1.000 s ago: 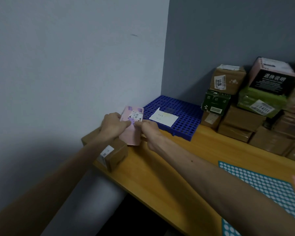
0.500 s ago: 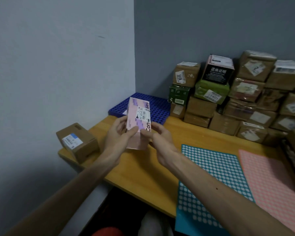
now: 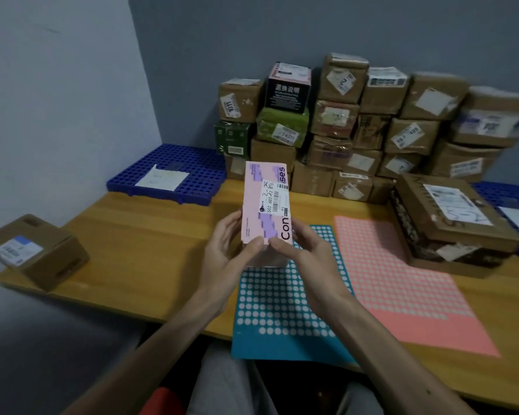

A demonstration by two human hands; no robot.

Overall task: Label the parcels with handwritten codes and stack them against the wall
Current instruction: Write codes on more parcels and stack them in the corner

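A pink parcel box (image 3: 259, 199) with purple patches and a white shipping label bearing handwriting is held above the wooden table (image 3: 150, 244), its long side pointing away from me. My left hand (image 3: 225, 247) grips its near left side, thumb on top. My right hand (image 3: 306, 250) grips the near right side, thumb on the top edge. A wall of stacked brown, green and black parcels (image 3: 357, 127) stands against the far wall behind it.
A small brown box (image 3: 39, 250) sits at the table's left corner. A blue perforated tray (image 3: 192, 172) with a paper slip lies at the back left. Teal (image 3: 276, 313) and salmon (image 3: 396, 283) sticker sheets lie in front. A large taped box (image 3: 450, 223) stands right.
Both hands have carried the pink box from the left corner by the small brown box toward the table's middle. The view has swung right, showing the parcel stack and sticker sheets.
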